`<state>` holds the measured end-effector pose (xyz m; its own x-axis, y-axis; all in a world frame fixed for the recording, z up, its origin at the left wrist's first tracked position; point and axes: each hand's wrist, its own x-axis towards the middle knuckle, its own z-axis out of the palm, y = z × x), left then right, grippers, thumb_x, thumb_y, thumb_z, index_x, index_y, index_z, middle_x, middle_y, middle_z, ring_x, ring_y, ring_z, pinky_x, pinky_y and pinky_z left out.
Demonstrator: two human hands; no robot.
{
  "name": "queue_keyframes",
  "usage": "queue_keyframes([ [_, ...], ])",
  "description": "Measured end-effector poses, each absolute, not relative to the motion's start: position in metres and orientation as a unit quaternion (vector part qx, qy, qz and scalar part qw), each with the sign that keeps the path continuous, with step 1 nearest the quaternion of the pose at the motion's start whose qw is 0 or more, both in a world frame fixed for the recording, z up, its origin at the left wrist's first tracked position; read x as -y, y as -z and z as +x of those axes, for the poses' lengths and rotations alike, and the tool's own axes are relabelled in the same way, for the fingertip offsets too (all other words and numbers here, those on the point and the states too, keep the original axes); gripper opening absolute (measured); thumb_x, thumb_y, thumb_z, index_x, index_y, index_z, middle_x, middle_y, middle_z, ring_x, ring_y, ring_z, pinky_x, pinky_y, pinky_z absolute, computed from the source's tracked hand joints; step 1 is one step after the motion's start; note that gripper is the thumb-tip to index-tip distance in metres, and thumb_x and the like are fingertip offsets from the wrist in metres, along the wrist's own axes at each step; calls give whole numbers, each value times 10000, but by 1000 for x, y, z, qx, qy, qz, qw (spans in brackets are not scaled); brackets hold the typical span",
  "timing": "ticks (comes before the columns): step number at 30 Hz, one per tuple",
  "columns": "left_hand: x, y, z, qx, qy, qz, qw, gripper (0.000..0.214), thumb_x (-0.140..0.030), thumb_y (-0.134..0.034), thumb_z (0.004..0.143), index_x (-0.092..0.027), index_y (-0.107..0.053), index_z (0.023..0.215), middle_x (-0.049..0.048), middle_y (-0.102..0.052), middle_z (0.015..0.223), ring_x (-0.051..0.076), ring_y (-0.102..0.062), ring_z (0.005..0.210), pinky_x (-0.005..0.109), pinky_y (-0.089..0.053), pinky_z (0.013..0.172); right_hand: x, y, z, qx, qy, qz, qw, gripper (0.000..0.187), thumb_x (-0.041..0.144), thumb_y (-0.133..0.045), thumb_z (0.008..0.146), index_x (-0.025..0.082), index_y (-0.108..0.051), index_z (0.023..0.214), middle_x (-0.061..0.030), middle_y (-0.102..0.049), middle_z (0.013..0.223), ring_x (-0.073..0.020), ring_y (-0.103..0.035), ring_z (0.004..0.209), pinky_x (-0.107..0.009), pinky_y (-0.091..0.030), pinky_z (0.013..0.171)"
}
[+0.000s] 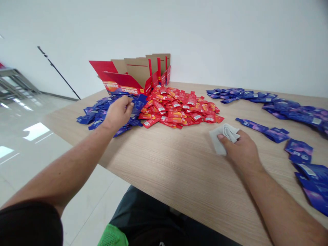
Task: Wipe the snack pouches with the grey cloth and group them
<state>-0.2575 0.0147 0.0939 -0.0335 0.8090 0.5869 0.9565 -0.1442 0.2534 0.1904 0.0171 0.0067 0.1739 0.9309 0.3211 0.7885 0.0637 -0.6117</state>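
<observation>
My left hand [119, 111] is closed on a blue pouch [139, 103], its fingers pinching the near edge, over a heap of similar blue pouches [96, 111] at the table's left. In my right hand [242, 150] is a folded light grey cloth [220, 138], gripped between thumb and fingers just above or on the tabletop. Between the hands, farther back, lies a big pile of red pouches [176, 107] with orange prints. One blue pouch [252, 125] lies beyond my right hand, overlapping another at its right end.
Open red cardboard boxes [123, 80] stand in a row at the back left, flaps up. More blue pouches [282, 104] line the back right, and others [314, 181] lie along the right side of the wooden table [159, 160]. A white wall rises behind.
</observation>
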Motion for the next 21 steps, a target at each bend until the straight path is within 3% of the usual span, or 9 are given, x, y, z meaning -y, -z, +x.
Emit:
queue_keyframes([
  [3, -33, -93, -295, 655, 267, -684, 179, 292, -309, -391, 973, -182, -619, 1105, 107, -659, 1126, 241, -563, 1043, 362, -409, 936, -17, -7, 190, 623, -111, -693, 344, 392, 614, -616, 762, 239, -585, 868, -67, -604, 795, -261, -566, 714, -385, -397, 647],
  [6, -47, -77, -321, 639, 164, -722, 209, 369, -329, -348, 987, -166, -652, 1119, 155, -641, 1264, 284, -532, 1149, 417, -385, 1019, -16, -11, 188, 626, -112, -692, 341, 355, 605, -621, 768, 261, -549, 819, -83, -600, 791, -275, -562, 711, -412, -398, 654],
  [9, -57, -58, -336, 617, 65, -761, 190, 383, -333, -349, 980, -174, -693, 1033, 151, -662, 1229, 292, -507, 1164, 414, -382, 1018, -15, -14, 187, 630, -115, -695, 327, 339, 596, -614, 791, 271, -519, 800, -107, -608, 800, -279, -563, 714, -431, -394, 656],
  [14, -74, -52, -342, 634, 43, -751, 182, 362, -294, -379, 946, -150, -711, 970, 147, -693, 1121, 271, -490, 1084, 376, -358, 1002, -15, -14, 187, 635, -132, -690, 321, 340, 605, -620, 791, 284, -506, 800, -108, -613, 787, -296, -566, 708, -445, -389, 649],
  [21, -57, -64, -291, 622, 37, -747, 232, 440, -280, -392, 946, -85, -666, 1230, 191, -652, 1203, 301, -496, 1109, 449, -374, 987, -15, -8, 184, 660, -126, -630, 389, 293, 519, -701, 772, 280, -532, 757, -73, -594, 743, -256, -537, 674, -394, -373, 614],
])
